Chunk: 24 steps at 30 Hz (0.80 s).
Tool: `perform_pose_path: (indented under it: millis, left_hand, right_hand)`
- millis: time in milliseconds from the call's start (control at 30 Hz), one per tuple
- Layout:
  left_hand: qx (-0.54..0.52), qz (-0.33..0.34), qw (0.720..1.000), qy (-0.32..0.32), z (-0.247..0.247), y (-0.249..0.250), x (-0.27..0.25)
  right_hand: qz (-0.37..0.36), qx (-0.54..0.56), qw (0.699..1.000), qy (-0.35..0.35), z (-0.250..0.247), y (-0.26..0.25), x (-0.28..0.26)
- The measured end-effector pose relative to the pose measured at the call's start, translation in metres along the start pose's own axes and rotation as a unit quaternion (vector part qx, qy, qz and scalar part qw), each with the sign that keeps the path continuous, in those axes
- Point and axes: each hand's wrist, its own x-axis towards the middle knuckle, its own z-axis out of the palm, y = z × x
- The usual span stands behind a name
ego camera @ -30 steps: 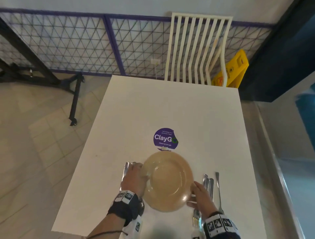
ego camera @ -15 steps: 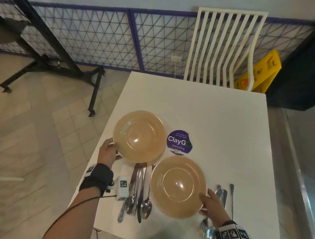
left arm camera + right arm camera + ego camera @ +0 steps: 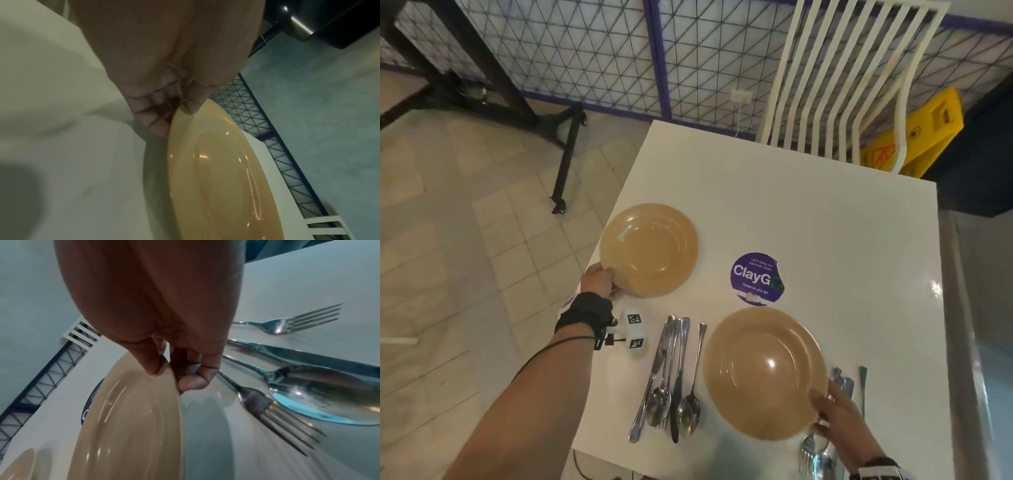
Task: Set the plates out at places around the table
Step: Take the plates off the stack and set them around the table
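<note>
1. On the white table (image 3: 808, 219), two tan plates are in hand: the left plate (image 3: 649, 249) sits by the table's left edge, mid-depth; the near plate (image 3: 763, 371) sits twd the near edge, right of centre.
2. Left plate is pinched at its near-left rim by the left hand (image 3: 599, 282); thumb on top, fingers (image 3: 156, 125) curled under (wrist view). Whether it's fully set down or a bit lifted can't be told.
3. Near plate is gripped at its near-right rim by the right hand (image 3: 837, 419), thumb over the lip, fingers (image 3: 191, 379) tucked beneath. That rim seems raised off the table.
4. Handling, as judged: plates look rigid, glossy, prob. melamine or glazed ceramic, so light-to-moderate wt, slick surface, chippable if dropped on an edge. A rim pinch is adequate; a one-point hold lets the far side droop, so plates should be kept low & level.
5. Cutlery is close by: a left cutlery bunch (image 3: 671, 380) lies between the plates, a right cutlery group (image 3: 287, 382) just beside the right hand. Rims could catch these when slid.
6. A purple sticker (image 3: 758, 278) lies between the plates; a white chair (image 3: 852, 78) stands at the far side, where a place is likely still unset.
</note>
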Motion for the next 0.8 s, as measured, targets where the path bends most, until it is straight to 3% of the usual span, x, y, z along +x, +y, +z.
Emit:
perform_pose_path:
  millis: [367, 467, 567, 600, 667, 733, 800]
  left_hand:
    - [-0.008, 0.018, 1.000, 0.024, -0.010, -0.004, 0.005]
    - [0.028, 0.017, 0.999, 0.044, -0.022, -0.019, 0.002]
    - [0.110, 0.070, 0.990, 0.063, -0.024, -0.042, -0.028]
    - [0.121, 0.081, 0.989, 0.031, -0.019, -0.049, -0.054]
    - [0.156, 0.094, 0.978, -0.102, -0.003, -0.067, -0.103]
    - [0.217, 0.100, 0.945, -0.225, 0.018, -0.085, -0.144]
    - [0.255, 0.128, 0.918, -0.276, 0.038, -0.101, -0.168]
  right_hand:
    - [-0.019, 0.024, 0.999, 0.016, 0.001, -0.003, -0.007]
    - [-0.024, 0.046, 0.999, 0.013, 0.004, -0.011, -0.013]
    - [-0.024, 0.067, 0.997, 0.014, 0.005, -0.015, -0.015]
    - [-0.025, 0.072, 0.997, 0.009, 0.005, -0.015, -0.015]
    - [-0.026, 0.079, 0.997, -0.002, 0.003, -0.015, -0.014]
    - [-0.027, 0.088, 0.996, -0.007, 0.002, -0.019, -0.016]
    - [-0.032, 0.102, 0.994, -0.011, 0.000, -0.021, -0.017]
